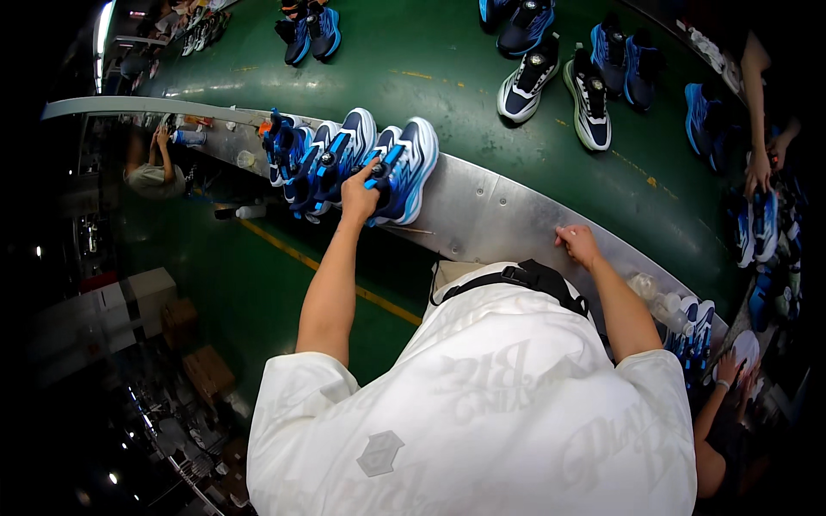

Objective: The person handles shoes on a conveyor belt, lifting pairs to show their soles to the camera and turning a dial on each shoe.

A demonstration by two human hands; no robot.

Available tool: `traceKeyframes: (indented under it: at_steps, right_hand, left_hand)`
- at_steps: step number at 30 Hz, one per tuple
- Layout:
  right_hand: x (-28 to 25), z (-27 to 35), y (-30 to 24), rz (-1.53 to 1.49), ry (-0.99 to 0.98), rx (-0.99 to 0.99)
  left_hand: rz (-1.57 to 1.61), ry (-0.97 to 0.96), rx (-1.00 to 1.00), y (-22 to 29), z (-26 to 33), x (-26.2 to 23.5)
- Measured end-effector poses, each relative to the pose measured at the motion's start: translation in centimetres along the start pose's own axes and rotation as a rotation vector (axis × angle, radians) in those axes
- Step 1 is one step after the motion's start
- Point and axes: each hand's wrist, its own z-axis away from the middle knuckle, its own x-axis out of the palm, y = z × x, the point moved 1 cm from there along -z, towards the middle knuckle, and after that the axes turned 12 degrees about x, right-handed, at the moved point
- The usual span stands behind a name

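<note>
Green conveyor belt (447, 77) curves past a metal rail (490, 215), carrying loose sneakers. At the left, blue-and-white sneakers (331, 155) stand in a row on the rail; the left hand (360, 198) grips the heel of the nearest sneaker (404, 168). Further right, the right hand (578, 245) rests on the rail, fingers curled, holding nothing.

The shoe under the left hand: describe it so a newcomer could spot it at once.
Find the curved metal ledge edging the green conveyor. A row of blue shoes stands on it, and the blue-and-white shoe is at the row's right end. It alone has the left hand resting on it.
</note>
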Motion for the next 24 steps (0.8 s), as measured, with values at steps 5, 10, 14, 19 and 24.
traceKeyframes:
  at_steps: [5, 10, 14, 19, 24]
  right_hand:
    - [0.7, 0.3, 1.1, 0.098, 0.131, -0.089]
    - [1.7, 1.5, 0.3, -0.109, -0.043, -0.018]
    - [2.3, 3.7, -2.3, -0.070, -0.009, -0.067]
    - [2.7, 6.9, -6.0, -0.105, -0.034, -0.174]
    - [3.1, 10.0, -8.5, -0.176, -0.080, -0.239]
  left_hand:
    - [0.869, 0.166, -0.201, 6.1, 0.7, -1.7]
    - [1.150, 0.164, -0.225, 13.1, 2.2, -1.4]
    - [1.207, 0.077, -0.354, 17.4, 2.9, -1.1]
    - [1.263, 0.005, -0.364, 19.0, 3.9, 0.3]
    - [1.305, -0.015, -0.413, 20.9, 4.6, 0.6]
